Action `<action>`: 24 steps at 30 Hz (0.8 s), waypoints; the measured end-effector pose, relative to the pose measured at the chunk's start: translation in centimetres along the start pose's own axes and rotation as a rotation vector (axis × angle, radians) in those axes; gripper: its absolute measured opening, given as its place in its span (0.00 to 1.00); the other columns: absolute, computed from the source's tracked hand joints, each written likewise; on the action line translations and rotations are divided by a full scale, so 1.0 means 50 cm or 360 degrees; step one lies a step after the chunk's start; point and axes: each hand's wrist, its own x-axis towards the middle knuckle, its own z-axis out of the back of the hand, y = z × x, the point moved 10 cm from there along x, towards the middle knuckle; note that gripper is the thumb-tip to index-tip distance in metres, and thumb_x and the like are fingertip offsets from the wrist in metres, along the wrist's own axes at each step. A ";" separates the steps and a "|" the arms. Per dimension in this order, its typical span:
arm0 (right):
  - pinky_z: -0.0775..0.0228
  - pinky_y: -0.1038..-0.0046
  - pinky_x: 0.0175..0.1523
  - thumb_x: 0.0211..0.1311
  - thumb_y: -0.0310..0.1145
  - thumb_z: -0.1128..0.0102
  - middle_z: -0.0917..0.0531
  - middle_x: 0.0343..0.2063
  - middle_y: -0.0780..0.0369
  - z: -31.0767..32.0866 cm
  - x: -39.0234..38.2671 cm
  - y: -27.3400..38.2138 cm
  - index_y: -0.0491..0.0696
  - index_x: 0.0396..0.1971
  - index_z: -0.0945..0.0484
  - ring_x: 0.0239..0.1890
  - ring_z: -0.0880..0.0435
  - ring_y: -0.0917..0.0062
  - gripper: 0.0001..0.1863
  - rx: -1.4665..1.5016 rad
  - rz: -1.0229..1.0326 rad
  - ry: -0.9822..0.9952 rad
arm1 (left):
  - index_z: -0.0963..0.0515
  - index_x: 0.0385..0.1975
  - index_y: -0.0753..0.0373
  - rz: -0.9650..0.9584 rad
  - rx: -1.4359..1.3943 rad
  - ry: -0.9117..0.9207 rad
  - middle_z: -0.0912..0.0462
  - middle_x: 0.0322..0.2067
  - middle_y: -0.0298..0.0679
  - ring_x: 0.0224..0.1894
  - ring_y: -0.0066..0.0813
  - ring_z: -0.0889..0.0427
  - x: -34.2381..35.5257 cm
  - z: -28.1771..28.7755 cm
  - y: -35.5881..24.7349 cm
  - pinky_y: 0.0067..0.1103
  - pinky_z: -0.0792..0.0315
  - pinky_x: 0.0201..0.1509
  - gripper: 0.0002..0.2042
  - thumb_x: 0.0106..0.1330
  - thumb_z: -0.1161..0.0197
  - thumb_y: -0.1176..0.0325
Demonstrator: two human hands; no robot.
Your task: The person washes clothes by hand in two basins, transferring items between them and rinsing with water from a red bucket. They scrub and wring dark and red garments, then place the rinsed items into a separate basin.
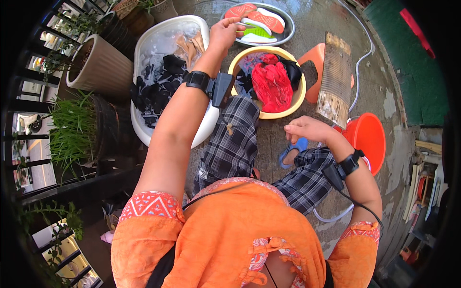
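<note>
My left hand (224,34) reaches far forward to the near left rim of a grey metal basin (290,34). Its fingers are loosely apart, and I see nothing held in them. Inside that basin lie coral-and-white shoes (265,20) and a bright green shoe (257,33). My right hand (307,130) hangs above my right knee, fingers loosely bent and apart, with nothing visible in it. Between the hands stands a yellow basin (274,115) holding a bunched red cloth (271,84) and dark clothes (291,72) in water.
At left, a white tub (136,60) holds soapy water, black clothes (161,86) and a beige cloth (191,48). A ridged wooden washboard (334,77) leans on an orange stool (314,60). A red bucket (372,141), a pale hose (370,48) and potted plants (72,127) surround me.
</note>
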 end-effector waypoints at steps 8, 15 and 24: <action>0.35 0.82 0.28 0.60 0.45 0.48 0.22 0.27 0.67 0.266 0.123 -0.282 0.47 0.40 0.24 0.25 0.26 0.84 0.18 0.0222 -0.0367 -0.1005 | 0.27 0.47 0.67 0.0087 0.0761 0.0528 0.19 0.34 0.37 0.36 0.23 0.21 -0.011 -0.052 0.222 0.17 0.28 0.44 0.14 0.62 0.49 0.72; 0.31 0.77 0.40 0.53 0.42 0.40 0.19 0.35 0.61 0.363 0.318 -0.465 0.46 0.46 0.25 0.36 0.22 0.77 0.23 0.0474 -0.0347 -0.1496 | 0.29 0.53 0.53 0.0695 0.0698 0.0694 0.23 0.42 0.29 0.41 0.19 0.28 0.046 -0.022 0.456 0.18 0.34 0.41 0.19 0.61 0.45 0.60; 0.56 0.50 0.64 0.35 0.57 0.32 0.55 0.66 0.55 0.321 0.433 -0.456 0.60 0.64 0.51 0.68 0.61 0.59 0.54 -0.0798 -0.0504 -0.0943 | 0.31 0.55 0.49 0.1102 0.0981 0.0916 0.27 0.49 0.31 0.50 0.25 0.31 0.065 -0.120 0.624 0.25 0.39 0.52 0.19 0.64 0.49 0.58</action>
